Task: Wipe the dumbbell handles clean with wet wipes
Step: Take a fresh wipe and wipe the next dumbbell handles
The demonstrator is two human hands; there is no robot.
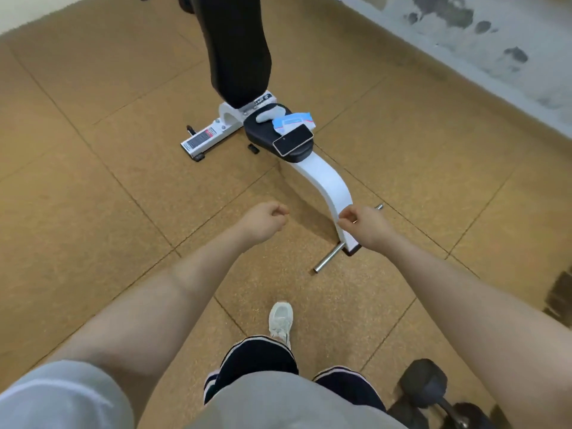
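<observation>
Black hex dumbbells (427,394) lie on the floor at the bottom right, by my right leg. A blue and white wet wipe pack (292,121) sits on the black seat pad (266,134) of a weight bench, next to a crumpled grey wipe (270,114) and a phone (293,139). My left hand (265,218) is held out in front with its fingers curled and nothing in it. My right hand (360,222) is also curled into a loose fist, empty, above the bench's white front leg. Both hands are well short of the pack and far from the dumbbells.
The bench has a tall black backrest (236,48), a white curved front leg (328,184) and a chrome foot bar (329,258). Tan rubber floor tiles (108,187) surround it. A stained wall (483,48) runs along the right. My white shoe (280,320) is below.
</observation>
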